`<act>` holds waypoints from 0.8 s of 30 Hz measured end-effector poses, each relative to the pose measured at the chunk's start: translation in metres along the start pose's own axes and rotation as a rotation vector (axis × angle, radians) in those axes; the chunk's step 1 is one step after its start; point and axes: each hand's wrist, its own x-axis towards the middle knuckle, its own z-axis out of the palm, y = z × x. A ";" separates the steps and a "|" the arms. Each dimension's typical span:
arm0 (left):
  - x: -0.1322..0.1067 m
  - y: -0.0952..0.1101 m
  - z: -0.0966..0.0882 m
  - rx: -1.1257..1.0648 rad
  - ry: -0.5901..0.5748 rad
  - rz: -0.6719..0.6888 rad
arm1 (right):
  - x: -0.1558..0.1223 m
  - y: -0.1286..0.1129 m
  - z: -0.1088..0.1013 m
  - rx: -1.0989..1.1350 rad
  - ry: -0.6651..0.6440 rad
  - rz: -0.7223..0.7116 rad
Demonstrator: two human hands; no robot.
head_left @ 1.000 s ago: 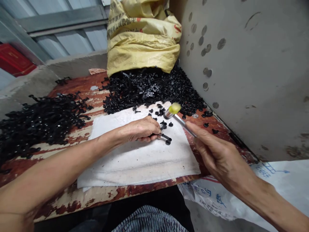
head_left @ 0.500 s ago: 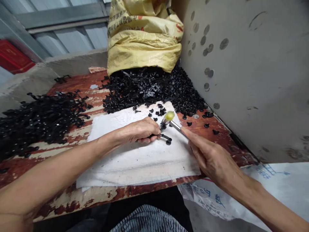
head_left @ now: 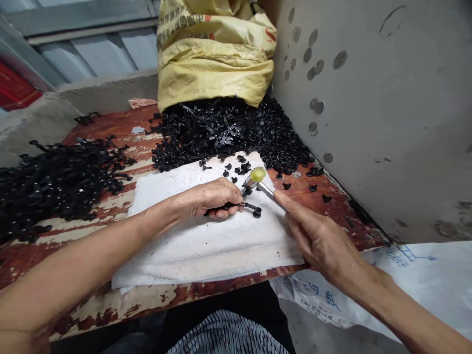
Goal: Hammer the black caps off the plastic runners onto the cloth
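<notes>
We record the left grip (head_left: 216,199) closed on a black plastic clip (head_left: 252,210), just above white cloth (head_left: 191,255); the right grip (head_left: 320,241) closed on a yellow-headed hammer (head_left: 258,174). A steady hold serves best.

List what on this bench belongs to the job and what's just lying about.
In use: left hand, black plastic piece, right hand, yellow-headed mallet, white cloth pad, heaped black plastic pieces.
Lying about: yellow woven sack, white printed sack.
</notes>
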 end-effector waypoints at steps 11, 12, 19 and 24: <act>-0.036 0.004 -0.047 0.811 -0.179 0.299 | -0.011 0.007 0.001 -0.108 -0.086 0.071; -0.040 0.003 -0.046 0.899 -0.114 0.333 | -0.014 0.005 0.002 -0.088 -0.094 0.048; -0.073 -0.032 -0.026 0.892 0.740 0.264 | -0.029 0.005 0.008 0.047 0.054 0.124; -0.079 -0.048 -0.016 -0.139 0.407 -0.087 | -0.036 0.017 0.011 0.108 0.065 0.165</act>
